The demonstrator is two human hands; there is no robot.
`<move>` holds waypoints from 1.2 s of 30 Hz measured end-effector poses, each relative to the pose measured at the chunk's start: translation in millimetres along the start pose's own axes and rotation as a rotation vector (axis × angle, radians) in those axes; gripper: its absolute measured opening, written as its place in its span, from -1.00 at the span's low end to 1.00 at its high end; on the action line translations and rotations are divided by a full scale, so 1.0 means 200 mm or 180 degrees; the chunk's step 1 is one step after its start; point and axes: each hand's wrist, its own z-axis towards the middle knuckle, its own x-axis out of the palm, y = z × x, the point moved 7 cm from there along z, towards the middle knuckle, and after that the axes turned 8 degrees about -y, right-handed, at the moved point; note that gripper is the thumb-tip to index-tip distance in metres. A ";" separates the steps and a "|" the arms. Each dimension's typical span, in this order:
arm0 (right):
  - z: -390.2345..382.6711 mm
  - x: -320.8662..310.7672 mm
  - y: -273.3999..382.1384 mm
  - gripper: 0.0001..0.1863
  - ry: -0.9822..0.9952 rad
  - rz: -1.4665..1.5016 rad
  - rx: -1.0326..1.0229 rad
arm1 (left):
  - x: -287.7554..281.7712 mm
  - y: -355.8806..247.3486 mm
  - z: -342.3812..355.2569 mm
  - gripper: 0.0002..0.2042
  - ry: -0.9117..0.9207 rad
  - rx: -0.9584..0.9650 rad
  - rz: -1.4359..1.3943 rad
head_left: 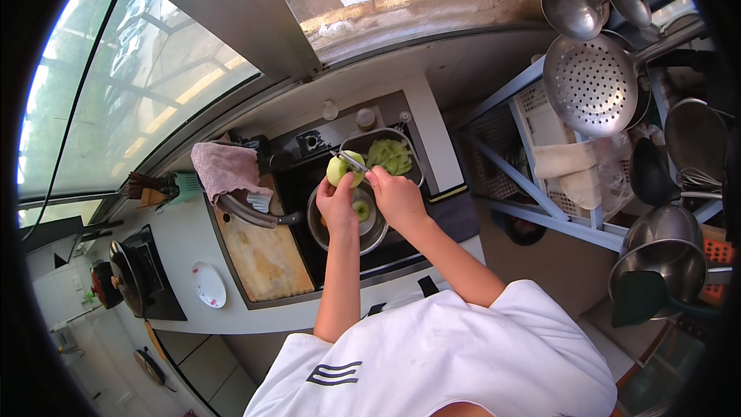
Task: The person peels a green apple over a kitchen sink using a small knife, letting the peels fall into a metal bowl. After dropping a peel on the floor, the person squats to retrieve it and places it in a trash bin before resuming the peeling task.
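My left hand is closed around a pale green apple, much of its skin off, above a round metal bowl. In my right hand is a slim grey peeler, its head against the apple's upper side; most of its handle is hidden by my fingers. Another green apple lies in the bowl, partly covered by my left wrist. Just beyond my right hand, a metal-rimmed container holds a heap of green peelings.
Left of the sink lie a wooden cutting board and a white plate. A pink cloth drapes over a dark pan. Jars stand behind the sink. A skimmer and ladles hang at the right beside a blue-framed rack.
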 end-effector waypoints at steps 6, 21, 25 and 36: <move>0.00 0.08 -0.03 -0.65 0.0081 -0.0171 0.0027 | -0.06 0.07 0.04 -0.62 -0.0237 -0.0043 -0.0053; 0.13 0.09 -0.40 -0.57 0.0319 -0.0412 0.0622 | -0.02 -0.08 -0.05 -0.49 -0.0167 0.0820 0.0454; 0.12 0.08 -0.48 -0.57 0.0875 -0.0988 0.0490 | -0.02 -0.01 0.05 -0.52 0.0283 0.0035 0.0019; 0.04 -0.19 0.03 -0.67 -0.0225 0.0675 0.0030 | 0.10 -0.13 -0.02 -0.46 0.0242 0.0686 0.0519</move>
